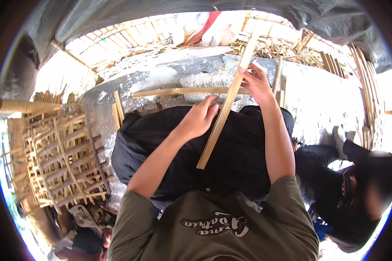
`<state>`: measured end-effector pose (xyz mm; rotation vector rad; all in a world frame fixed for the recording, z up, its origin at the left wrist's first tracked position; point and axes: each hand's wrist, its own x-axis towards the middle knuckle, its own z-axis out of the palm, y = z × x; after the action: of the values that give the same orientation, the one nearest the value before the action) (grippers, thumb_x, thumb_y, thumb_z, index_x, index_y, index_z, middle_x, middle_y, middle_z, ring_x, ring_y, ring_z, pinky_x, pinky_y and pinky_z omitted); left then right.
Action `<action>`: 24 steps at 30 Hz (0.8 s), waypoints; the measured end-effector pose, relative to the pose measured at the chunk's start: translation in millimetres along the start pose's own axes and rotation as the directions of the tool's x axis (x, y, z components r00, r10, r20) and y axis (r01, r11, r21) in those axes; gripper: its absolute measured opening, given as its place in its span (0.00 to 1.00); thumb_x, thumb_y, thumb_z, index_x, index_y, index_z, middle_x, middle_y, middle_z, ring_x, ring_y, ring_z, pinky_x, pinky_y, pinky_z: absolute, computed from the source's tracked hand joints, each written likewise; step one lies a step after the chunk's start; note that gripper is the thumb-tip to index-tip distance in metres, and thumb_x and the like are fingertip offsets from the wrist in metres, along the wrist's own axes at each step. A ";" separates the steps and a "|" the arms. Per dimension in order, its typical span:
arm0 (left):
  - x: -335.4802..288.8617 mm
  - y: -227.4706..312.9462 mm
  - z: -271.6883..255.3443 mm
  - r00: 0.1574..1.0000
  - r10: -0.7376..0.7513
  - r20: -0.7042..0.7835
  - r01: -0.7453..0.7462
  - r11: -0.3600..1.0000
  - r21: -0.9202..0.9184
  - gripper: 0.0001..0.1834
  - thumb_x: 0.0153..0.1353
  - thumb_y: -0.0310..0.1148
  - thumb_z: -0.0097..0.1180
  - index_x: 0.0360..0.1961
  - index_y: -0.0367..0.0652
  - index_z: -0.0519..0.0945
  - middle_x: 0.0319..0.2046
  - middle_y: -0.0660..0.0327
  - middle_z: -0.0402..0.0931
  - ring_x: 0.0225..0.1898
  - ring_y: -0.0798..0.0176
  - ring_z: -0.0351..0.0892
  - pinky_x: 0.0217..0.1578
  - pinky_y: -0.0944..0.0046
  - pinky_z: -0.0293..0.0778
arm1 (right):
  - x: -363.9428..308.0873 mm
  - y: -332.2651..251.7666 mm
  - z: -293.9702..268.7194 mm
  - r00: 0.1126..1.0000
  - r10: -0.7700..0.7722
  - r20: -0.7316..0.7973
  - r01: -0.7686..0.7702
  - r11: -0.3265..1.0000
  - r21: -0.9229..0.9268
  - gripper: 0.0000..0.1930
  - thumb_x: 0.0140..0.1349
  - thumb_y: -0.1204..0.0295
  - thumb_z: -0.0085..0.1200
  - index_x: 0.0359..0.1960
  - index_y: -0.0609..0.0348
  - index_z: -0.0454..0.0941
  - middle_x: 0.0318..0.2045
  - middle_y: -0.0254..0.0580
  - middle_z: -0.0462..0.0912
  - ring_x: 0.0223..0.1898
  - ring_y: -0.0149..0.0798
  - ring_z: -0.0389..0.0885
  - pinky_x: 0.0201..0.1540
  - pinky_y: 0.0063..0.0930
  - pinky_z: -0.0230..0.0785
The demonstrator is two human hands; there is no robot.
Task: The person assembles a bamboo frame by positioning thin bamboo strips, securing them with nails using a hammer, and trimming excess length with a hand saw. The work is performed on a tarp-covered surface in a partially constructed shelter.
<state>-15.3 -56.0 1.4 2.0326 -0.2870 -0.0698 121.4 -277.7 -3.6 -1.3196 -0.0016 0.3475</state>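
A long bamboo strip (220,124) slants over my lap, its lower end above my dark clothing and its upper end pointing away from me. My right hand (256,82) grips it along the upper part, thumb and fingers pinching its edge. Just left of the strip's middle is my left hand (200,116), fingers loosely bent and apart, with nothing seen in them. A second bamboo strip (174,92) lies crosswise beyond my knees, passing behind the held one. Short bamboo pieces (118,106) stand near my left knee.
At the left leans a woven bamboo lattice panel (63,156). Another person (357,191) in dark clothes sits close on my right. Long bamboo strips (366,95) stand at the far right, and a pile of shavings (270,48) lies at the back. Dark sheeting (117,21) hangs overhead.
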 end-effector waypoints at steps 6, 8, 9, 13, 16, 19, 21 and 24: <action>29.3 -29.6 -20.5 1.000 -0.015 0.013 0.004 0.777 0.630 0.22 0.72 0.36 0.53 0.62 0.37 0.71 0.63 0.46 0.70 0.68 0.42 0.64 0.62 0.41 0.67 | -1.7 -7.6 -11.2 0.996 0.046 -0.079 -0.038 0.995 0.093 0.13 0.66 0.65 0.66 0.44 0.54 0.74 0.40 0.34 0.81 0.40 0.31 0.81 0.44 0.29 0.77; 37.1 -36.3 -23.7 0.999 -0.030 0.021 0.004 0.669 0.743 0.28 0.70 0.41 0.55 0.67 0.39 0.68 0.68 0.46 0.64 0.73 0.42 0.57 0.65 0.36 0.62 | 0.4 -5.8 -8.3 0.995 0.060 -0.085 -0.053 0.995 0.085 0.15 0.65 0.64 0.67 0.44 0.54 0.73 0.40 0.34 0.81 0.40 0.32 0.81 0.44 0.30 0.77; 41.3 -36.3 -24.0 0.998 -0.062 0.021 0.023 0.629 0.777 0.31 0.70 0.44 0.55 0.69 0.39 0.66 0.70 0.47 0.61 0.74 0.42 0.54 0.67 0.33 0.60 | -0.2 -4.7 -9.0 0.994 0.067 -0.082 -0.060 0.994 0.087 0.15 0.65 0.64 0.67 0.44 0.54 0.73 0.40 0.35 0.81 0.41 0.32 0.81 0.44 0.30 0.76; 61.2 -62.2 -44.3 0.969 -0.247 0.011 0.125 0.527 0.841 0.43 0.71 0.61 0.44 0.76 0.42 0.55 0.74 0.46 0.56 0.75 0.41 0.52 0.71 0.26 0.49 | -0.8 -6.1 -9.9 0.993 0.086 -0.085 -0.077 0.992 0.104 0.15 0.65 0.63 0.67 0.44 0.53 0.74 0.41 0.35 0.81 0.41 0.32 0.82 0.46 0.31 0.76; 71.5 -71.4 -66.0 0.918 -0.395 0.039 0.173 0.485 0.858 0.50 0.70 0.71 0.33 0.78 0.42 0.50 0.72 0.44 0.59 0.74 0.40 0.56 0.70 0.24 0.45 | -0.4 -8.1 -10.9 0.992 0.098 -0.086 -0.088 0.990 0.108 0.15 0.65 0.63 0.67 0.44 0.54 0.74 0.41 0.35 0.82 0.41 0.32 0.82 0.46 0.32 0.76; 71.2 -77.6 -79.0 0.886 -0.460 0.057 0.191 0.476 0.859 0.53 0.67 0.75 0.31 0.78 0.41 0.51 0.66 0.43 0.69 0.71 0.39 0.63 0.70 0.22 0.40 | 2.2 -6.7 -11.4 0.991 0.106 -0.079 -0.097 0.989 0.109 0.15 0.65 0.64 0.67 0.43 0.54 0.73 0.40 0.35 0.82 0.41 0.32 0.82 0.46 0.32 0.76; 67.7 -86.5 -86.0 0.847 -0.527 0.075 0.232 0.492 0.839 0.56 0.65 0.77 0.28 0.77 0.40 0.52 0.61 0.42 0.75 0.68 0.37 0.67 0.70 0.20 0.35 | 1.0 -5.4 -9.0 0.990 0.118 -0.081 -0.109 0.987 0.115 0.15 0.65 0.64 0.67 0.43 0.54 0.73 0.40 0.35 0.82 0.41 0.32 0.82 0.46 0.32 0.76; 56.5 -97.1 -87.7 0.839 -0.541 0.050 0.266 0.489 0.831 0.57 0.65 0.78 0.28 0.77 0.38 0.53 0.51 0.43 0.82 0.62 0.39 0.75 0.69 0.19 0.34 | -1.9 -6.8 -5.8 0.988 0.127 -0.090 -0.117 0.987 0.110 0.15 0.65 0.64 0.67 0.45 0.55 0.74 0.39 0.35 0.82 0.40 0.32 0.82 0.44 0.31 0.75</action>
<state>71.4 49.5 -39.6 2.9907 0.0209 -0.6911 122.3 -285.0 1.7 -1.2344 0.1773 0.3820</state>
